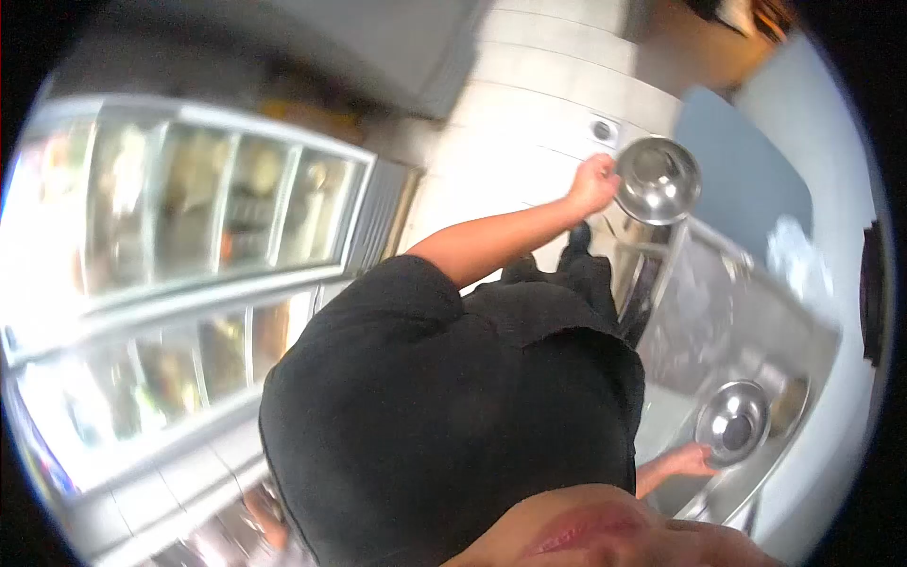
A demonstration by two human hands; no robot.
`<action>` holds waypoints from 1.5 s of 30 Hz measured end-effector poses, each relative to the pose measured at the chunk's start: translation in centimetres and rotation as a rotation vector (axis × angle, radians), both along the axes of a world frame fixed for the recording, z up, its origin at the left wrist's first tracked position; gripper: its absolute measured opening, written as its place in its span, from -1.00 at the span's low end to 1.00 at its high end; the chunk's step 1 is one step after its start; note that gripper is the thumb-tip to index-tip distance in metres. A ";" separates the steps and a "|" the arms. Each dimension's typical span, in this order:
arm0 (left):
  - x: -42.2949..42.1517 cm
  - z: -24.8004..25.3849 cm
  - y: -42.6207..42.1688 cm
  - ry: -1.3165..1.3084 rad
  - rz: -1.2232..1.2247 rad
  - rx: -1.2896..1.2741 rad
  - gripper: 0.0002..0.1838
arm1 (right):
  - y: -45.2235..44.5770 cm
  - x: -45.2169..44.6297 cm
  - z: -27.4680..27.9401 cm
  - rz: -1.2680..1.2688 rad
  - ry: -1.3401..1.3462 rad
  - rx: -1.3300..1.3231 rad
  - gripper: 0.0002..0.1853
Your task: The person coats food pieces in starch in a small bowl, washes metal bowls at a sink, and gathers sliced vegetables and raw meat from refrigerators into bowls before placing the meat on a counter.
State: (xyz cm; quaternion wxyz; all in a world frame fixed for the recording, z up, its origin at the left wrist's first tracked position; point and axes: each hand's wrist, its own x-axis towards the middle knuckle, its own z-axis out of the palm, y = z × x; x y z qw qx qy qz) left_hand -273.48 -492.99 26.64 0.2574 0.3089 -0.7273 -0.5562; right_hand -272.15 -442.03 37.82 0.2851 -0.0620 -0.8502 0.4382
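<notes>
Round silver metal bowl [658, 180], two o'clock: lifted, left hand [593, 184] fingers curled on rim. Matching silver metal bowl [733, 423], four o'clock: right hand [693, 460] fingers curled on rim; lift unconfirmed.

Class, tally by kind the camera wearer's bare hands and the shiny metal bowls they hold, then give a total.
Bare hands: 2 (left hand, right hand)
Held metal bowls: 2 (left bowl, right bowl)
Total: 4
</notes>
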 end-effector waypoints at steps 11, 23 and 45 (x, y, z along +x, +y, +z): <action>-0.3 5.1 0.2 0.097 0.340 0.398 -0.77 | -32.1 -23.5 -7.5 1.186 -0.326 -0.103 -0.57; 3.9 5.2 2.6 0.155 0.940 0.073 -0.79 | -52.5 -22.4 -2.2 2.105 -0.039 -0.052 -0.77; 8.0 21.1 0.6 0.846 1.866 0.234 -0.81 | -83.5 12.2 33.4 2.638 -0.081 -0.376 -0.28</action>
